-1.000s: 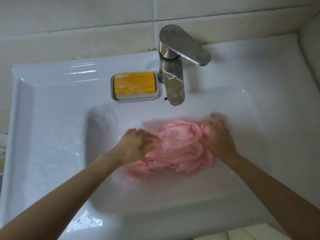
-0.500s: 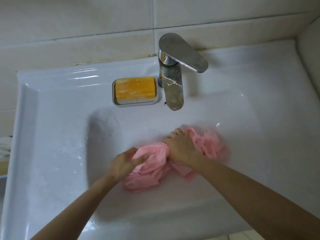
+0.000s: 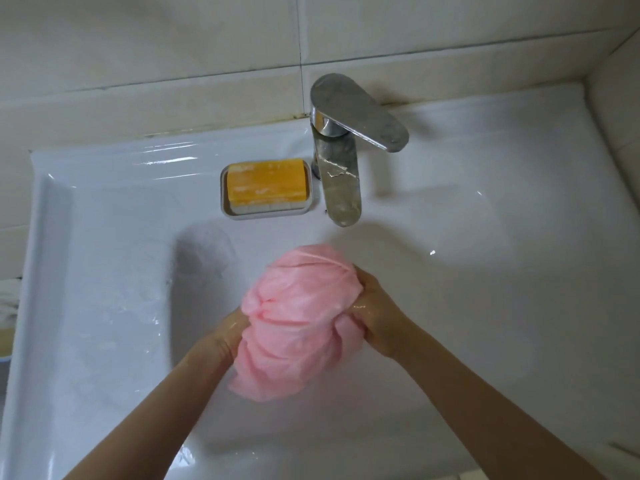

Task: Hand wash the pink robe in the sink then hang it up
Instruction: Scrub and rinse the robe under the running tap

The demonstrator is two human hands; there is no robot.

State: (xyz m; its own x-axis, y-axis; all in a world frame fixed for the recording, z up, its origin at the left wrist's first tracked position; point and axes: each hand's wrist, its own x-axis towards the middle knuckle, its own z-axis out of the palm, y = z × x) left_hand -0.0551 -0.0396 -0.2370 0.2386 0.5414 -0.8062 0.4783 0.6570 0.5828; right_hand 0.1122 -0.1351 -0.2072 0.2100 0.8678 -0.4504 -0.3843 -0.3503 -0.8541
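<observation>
- I am holding the pink robe [image 3: 301, 313] as one bunched, wet wad, lifted above the basin of the white sink [image 3: 485, 271] and just in front of the faucet [image 3: 341, 178]
- My left hand [image 3: 225, 336] is gripping the wad from its lower left side; its fingers are lying buried in the cloth, so I am judging the grip from the wrist and palm alone
- My right hand [image 3: 375, 317] is clenching the right side of the wad, with its fingers [image 3: 360, 327] curling into the folds and pink fabric bulging out between them
- A loose tail of the robe is hanging below both hands, towards the near wall of the basin
- The orange soap bar [image 3: 266, 181] is lying in its soap dish [image 3: 266, 213] on the ledge, just left of the faucet and well apart from my hands
- No stream is showing under the spout, while droplets and a wet sheen are showing on the basin
- Judged progress: I am somewhere in the washing stage, probably squeezing or wringing; whether rinsing is finished I cannot tell, and the shaking out and hanging up are not yet done
</observation>
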